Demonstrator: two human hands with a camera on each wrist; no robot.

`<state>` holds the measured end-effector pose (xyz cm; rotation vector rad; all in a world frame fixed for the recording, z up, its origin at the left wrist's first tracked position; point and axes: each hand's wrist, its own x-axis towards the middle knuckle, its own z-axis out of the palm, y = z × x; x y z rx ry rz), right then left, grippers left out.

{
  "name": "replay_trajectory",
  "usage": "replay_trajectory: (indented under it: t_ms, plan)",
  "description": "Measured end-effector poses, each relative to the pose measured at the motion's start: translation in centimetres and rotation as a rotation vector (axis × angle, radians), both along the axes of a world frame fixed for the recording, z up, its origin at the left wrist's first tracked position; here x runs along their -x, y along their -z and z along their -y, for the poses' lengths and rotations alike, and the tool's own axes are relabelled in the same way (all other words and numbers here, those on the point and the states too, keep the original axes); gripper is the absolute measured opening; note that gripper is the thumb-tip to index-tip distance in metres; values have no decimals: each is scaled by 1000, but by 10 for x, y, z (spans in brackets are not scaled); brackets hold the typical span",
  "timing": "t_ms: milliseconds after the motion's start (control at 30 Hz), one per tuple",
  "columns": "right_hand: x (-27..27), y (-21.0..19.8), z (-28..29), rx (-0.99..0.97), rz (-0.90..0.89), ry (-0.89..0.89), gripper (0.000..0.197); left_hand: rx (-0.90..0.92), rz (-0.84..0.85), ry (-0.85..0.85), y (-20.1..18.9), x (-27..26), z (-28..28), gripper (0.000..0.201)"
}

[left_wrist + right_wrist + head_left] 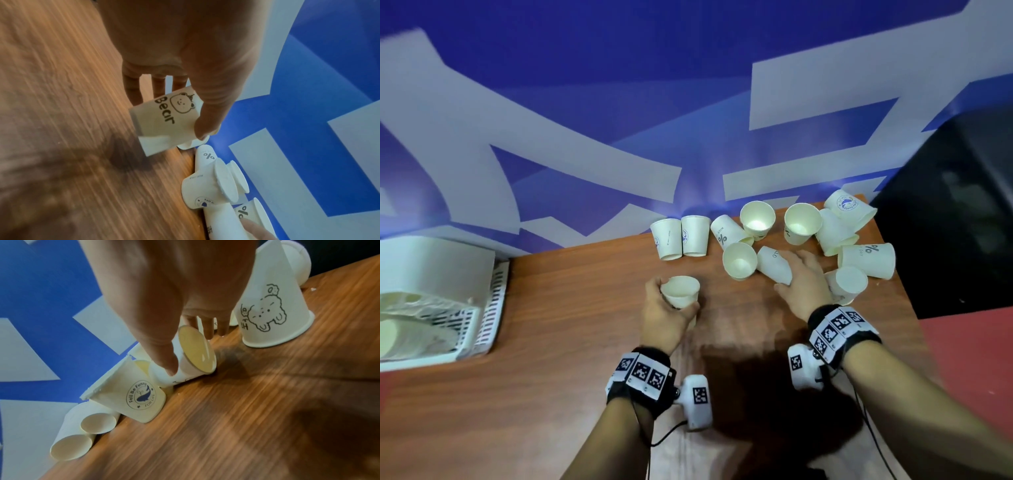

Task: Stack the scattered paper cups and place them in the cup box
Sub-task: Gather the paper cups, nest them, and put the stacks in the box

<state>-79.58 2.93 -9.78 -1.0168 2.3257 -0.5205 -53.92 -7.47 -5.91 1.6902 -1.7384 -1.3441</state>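
My left hand [671, 303] [168, 115] grips a white paper cup printed "Bear" [680, 291] [164, 120], mouth up, just above the wooden table [551, 342]. My right hand [787, 270] [191, 352] pinches a tipped-over cup [774, 265] [195, 350] between thumb and fingers, its base towards the wrist camera. Several more cups lie scattered around it, some upright [756, 216], some on their sides [866, 258], two upside down [681, 238]. The white slatted cup box [482, 274] stands at the table's left with cups lying inside.
A blue and white wall [585, 120] runs right behind the cups. A black object [955, 212] stands past the table's right edge, above a red floor [969, 359]. An upside-down bear cup [271, 308] stands right of my right hand.
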Motion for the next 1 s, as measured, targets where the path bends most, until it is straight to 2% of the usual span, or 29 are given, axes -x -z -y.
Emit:
replay_trajectory:
  t_ms: [100, 300, 400, 533, 633, 700, 867, 1000]
  plan:
    - [-3, 1, 0, -3, 24, 35, 68, 10, 12, 11, -6, -3, 2, 73]
    - [-9, -15, -5, -7, 12, 77, 69, 39, 28, 38, -16, -5, 2, 62]
    - [-11, -33, -11, 130, -6, 111, 69, 36, 7, 42, -21, -6, 0, 58]
    - [-12, -63, -19, 331, 76, 194, 67, 62, -31, 51, -36, -4, -5, 60]
    - [-15, -83, -26, 410, 108, 226, 69, 104, -53, 61, -47, -7, -10, 64]
    - [-19, -96, -31, 434, 120, 225, 69, 115, -76, 57, -57, -10, -15, 67]
    - [-39, -120, -32, 514, 156, 145, 59, 86, -147, 12, -77, -27, -25, 53]
    - [-62, -133, -22, 525, 246, 66, 59, 79, -137, -31, -87, -49, -28, 62]
